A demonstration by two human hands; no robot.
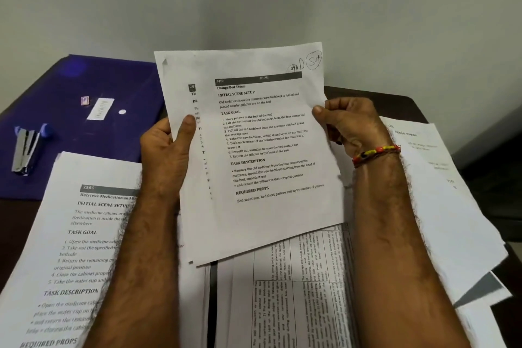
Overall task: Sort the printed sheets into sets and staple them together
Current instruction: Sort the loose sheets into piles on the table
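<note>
Head view: left hand (166,147) grips left edge of held sheets (254,150), thumb on front. Right hand (350,124) pinches right edge, thumb on front; beaded band (377,153) on wrist. Sheets lifted above worktop (418,104), tilted; top one headed "Change Bed Sheets", a 2nd pg peeking out at left behind it. Below, near centre: table-print pages (299,291), turned sideways. Near left: sheet (70,248) titled "Retrieve Medication…", flat. Right: loose pile (440,192), fanned. Far left: purple cloth (93,133) w/ stapler (26,150), staple strip (100,109), small box (84,100), white dot (122,111).
</note>
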